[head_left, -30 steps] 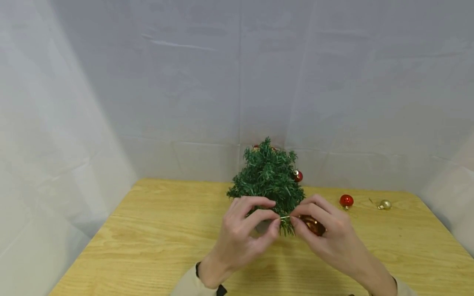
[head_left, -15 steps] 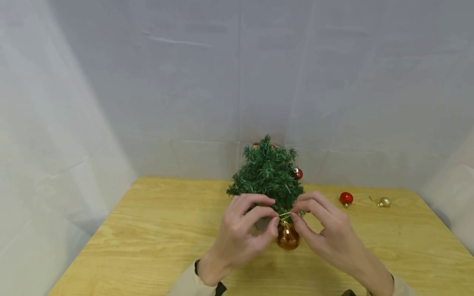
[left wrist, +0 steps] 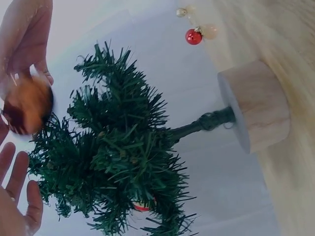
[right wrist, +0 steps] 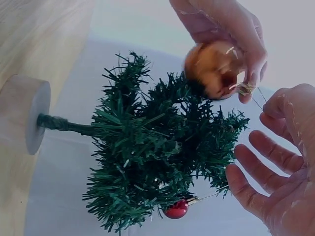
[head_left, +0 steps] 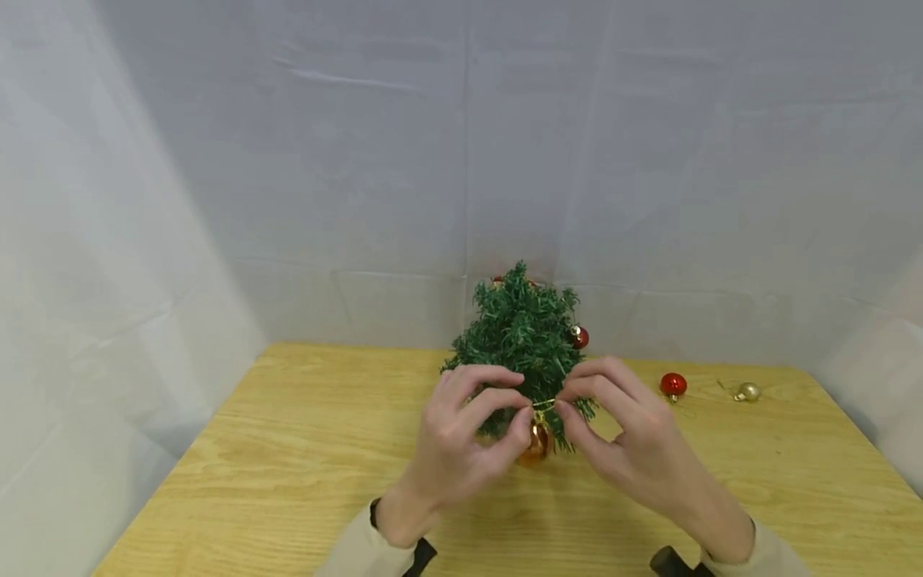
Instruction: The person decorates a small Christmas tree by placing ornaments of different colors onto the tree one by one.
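A shiny amber-gold Christmas bauble (head_left: pixel 535 443) hangs from a thin gold string (head_left: pixel 544 403) stretched between both hands. My left hand (head_left: pixel 469 437) pinches one end of the string between thumb and forefinger. The other end is pinched the same way by my right hand (head_left: pixel 634 437). Just beyond the fingers stands a small green artificial Christmas tree (head_left: pixel 522 328), its front branches partly covered by the hands. In the right wrist view, the bauble (right wrist: pixel 214 69) shows blurred beside the branches, near the left hand's fingers (right wrist: pixel 253 59).
A red bauble (head_left: pixel 580 337) hangs on the tree's right side. To the right, another red bauble (head_left: pixel 674 385) and a small pale gold one (head_left: pixel 750 391) lie on the wooden table (head_left: pixel 303 433). The tree's round wooden base (left wrist: pixel 261 108) shows in the left wrist view.
The bauble has swung out from behind the right hand's fingers to hang between the hands, then further left. Both hands have shifted slightly left and up, toward the tree.
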A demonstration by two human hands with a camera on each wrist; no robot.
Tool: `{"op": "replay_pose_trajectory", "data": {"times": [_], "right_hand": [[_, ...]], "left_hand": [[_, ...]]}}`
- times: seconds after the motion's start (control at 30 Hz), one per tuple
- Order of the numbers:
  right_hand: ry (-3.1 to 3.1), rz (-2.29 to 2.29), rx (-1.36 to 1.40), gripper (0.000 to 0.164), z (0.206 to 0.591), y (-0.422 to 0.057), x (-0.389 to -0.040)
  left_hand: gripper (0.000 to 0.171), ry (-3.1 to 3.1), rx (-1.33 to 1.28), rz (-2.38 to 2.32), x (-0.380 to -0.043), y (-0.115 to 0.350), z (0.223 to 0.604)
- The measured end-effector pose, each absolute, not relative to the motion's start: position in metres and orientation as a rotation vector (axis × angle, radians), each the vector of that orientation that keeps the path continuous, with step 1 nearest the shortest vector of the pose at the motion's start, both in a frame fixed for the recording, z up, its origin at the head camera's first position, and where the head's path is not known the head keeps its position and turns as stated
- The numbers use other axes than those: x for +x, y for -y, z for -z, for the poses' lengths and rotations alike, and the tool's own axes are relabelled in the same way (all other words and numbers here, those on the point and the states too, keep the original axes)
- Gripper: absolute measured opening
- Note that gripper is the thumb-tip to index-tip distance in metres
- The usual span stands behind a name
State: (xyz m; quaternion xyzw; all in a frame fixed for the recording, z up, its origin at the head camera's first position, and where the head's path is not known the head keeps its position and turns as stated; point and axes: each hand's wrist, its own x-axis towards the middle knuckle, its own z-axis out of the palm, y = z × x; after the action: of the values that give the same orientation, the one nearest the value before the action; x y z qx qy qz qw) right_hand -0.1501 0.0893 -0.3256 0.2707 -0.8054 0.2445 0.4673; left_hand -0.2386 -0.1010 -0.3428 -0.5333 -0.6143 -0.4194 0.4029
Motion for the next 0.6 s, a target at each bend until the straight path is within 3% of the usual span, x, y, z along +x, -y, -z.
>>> {"op": "replay_pose_trajectory", "data": {"times": [0.37, 0.6], "right_hand": [[1.981, -0.628, 0.638, 0.029, 0.307, -0.084, -0.159], [2.028, -0.635, 0.576, 0.002, 0.296, -0.08, -0.165]], "left_hand": [[0.012, 1.573, -1.294, 1.151, -0.244, 0.101, 0.327], [0.006, 1.663, -1.218, 1.205, -0.245, 0.101, 0.315]]}}
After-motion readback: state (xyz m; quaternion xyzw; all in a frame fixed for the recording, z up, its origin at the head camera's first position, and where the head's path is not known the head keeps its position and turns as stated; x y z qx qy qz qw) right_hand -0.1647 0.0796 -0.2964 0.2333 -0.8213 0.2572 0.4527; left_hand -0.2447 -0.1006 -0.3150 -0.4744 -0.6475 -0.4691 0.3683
